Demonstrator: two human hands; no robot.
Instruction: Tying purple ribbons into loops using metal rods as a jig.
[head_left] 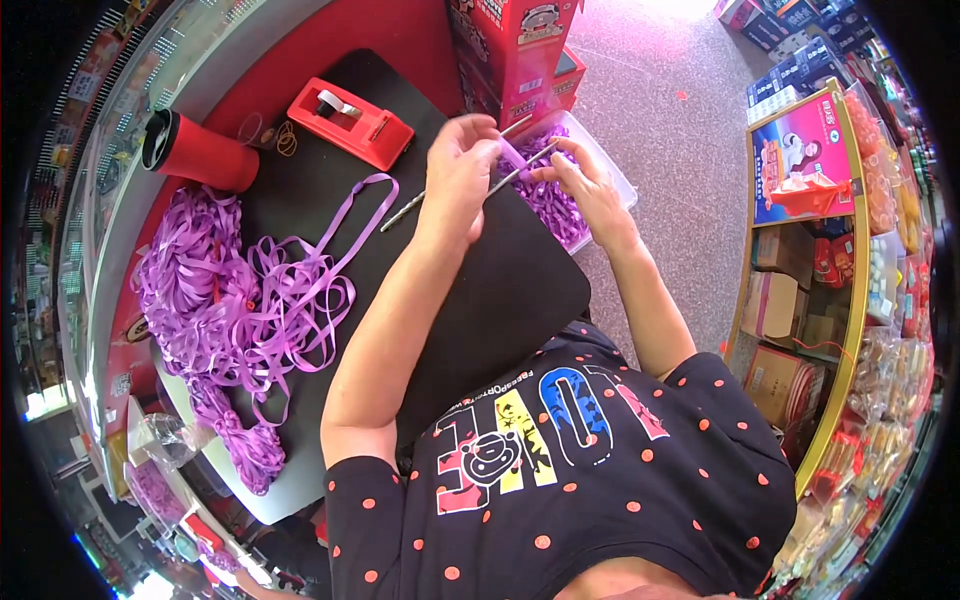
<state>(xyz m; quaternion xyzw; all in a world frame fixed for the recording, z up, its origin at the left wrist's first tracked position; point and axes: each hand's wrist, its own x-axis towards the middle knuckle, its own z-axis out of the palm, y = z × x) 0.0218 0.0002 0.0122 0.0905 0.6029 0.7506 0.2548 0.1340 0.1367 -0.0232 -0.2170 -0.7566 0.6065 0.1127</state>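
Above the far right of the black table (510, 265), my left hand (460, 175) is closed around a thin metal rod (402, 213) that sticks out on both sides of it. My right hand (585, 190) pinches near the tip of a second thin metal rod (507, 184). A strip of purple ribbon (512, 158) lies across the rods between my hands. Below them a white plastic bin (622, 190) holds many small purple ribbon pieces (560, 208). At the left, a big tangled heap of purple ribbon (215, 290) spills over the table edge, with one loop reaching toward my left forearm.
A red tape dispenser (350, 125), a red tumbler (200, 152) and some rubber bands (287, 139) are on the table's far side. Red printed cartons (515, 60) stand beyond the bin. A gold-edged shelf (840, 300) with packaged goods is on the right, past the speckled floor (670, 130).
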